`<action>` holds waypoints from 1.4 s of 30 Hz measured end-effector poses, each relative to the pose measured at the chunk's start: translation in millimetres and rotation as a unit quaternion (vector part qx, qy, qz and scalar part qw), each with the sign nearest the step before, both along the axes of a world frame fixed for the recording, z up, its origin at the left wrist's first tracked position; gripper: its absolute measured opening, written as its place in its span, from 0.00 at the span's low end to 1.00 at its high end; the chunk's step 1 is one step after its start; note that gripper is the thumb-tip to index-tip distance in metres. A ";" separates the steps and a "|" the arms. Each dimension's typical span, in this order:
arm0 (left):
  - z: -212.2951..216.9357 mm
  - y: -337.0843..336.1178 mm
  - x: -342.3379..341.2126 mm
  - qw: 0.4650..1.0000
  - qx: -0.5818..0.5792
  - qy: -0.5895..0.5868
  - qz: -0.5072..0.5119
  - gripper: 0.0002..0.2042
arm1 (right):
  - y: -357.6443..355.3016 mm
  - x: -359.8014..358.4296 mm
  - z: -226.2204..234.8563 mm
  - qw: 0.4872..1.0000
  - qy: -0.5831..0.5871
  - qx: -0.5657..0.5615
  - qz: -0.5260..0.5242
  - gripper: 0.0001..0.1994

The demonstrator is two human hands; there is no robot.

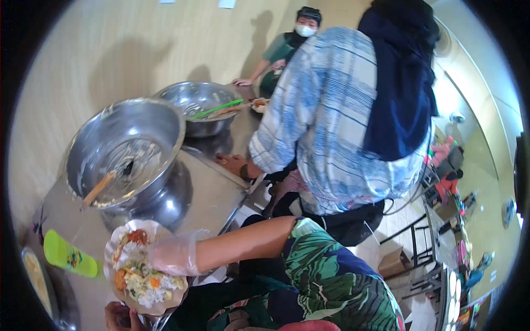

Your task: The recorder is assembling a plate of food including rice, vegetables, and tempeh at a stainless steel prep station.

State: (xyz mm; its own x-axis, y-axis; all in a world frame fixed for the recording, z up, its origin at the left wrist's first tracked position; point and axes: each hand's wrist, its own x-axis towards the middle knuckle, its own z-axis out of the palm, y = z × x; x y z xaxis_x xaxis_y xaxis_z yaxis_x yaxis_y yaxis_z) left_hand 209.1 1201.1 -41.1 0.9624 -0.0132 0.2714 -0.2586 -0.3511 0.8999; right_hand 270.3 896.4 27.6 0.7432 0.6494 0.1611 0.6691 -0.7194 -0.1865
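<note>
A round paper plate (122, 298) with a frilled white edge lies at the near edge of the table. On it are white rice (152, 292), pieces of vegetable and orange-red food (138, 237). My right hand (170, 256), in a clear plastic glove, reaches over the plate and touches the food. Its fingers are blurred and partly hidden, so what they hold does not show. At the plate's near rim my bare left hand (124, 317) curls its fingers against the edge, partly cut off by the picture.
Beyond the plate stands a large steel bowl (124, 151) with a wooden-handled utensil (99, 187). Behind is another steel bowl (193, 129) with a green utensil (215, 110). A lime-green cup (69, 254) is left of the plate. A person in a blue-white shirt (337, 121) leans close by.
</note>
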 end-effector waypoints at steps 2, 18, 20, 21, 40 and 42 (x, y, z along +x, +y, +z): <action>-4.9 5.9 0.0 1.000 -0.007 0.002 -0.009 0.13 | 7.1 -0.3 -1.0 0.999 0.025 -0.019 -0.027 0.07; 32.0 3.3 -8.0 0.990 0.107 0.054 -0.079 0.13 | 15.8 -0.6 -3.6 0.999 -0.035 0.007 0.020 0.09; 31.6 4.5 -8.9 0.990 0.111 0.077 0.028 0.15 | 16.3 -7.0 14.4 1.000 0.024 0.018 -0.002 0.10; 29.2 -2.5 -8.0 0.990 0.116 0.081 0.027 0.15 | 10.5 -10.7 20.2 0.996 0.078 0.015 -0.031 0.11; -11.1 60.2 23.0 0.993 0.037 0.091 -0.059 0.14 | 30.6 0.4 8.8 0.999 0.049 -0.011 0.016 0.11; -42.2 94.6 46.5 0.997 0.044 0.021 -0.052 0.15 | 38.6 -0.5 8.5 0.998 0.053 0.021 0.015 0.11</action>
State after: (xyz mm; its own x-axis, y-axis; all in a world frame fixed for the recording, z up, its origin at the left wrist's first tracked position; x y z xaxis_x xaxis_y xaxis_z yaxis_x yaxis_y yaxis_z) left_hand 255.6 1295.7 -83.3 0.9653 -0.1350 0.2237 -0.2598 -0.4035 0.8773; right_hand 269.7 935.1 36.1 0.7373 0.6665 0.1103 0.6657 -0.6891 -0.2863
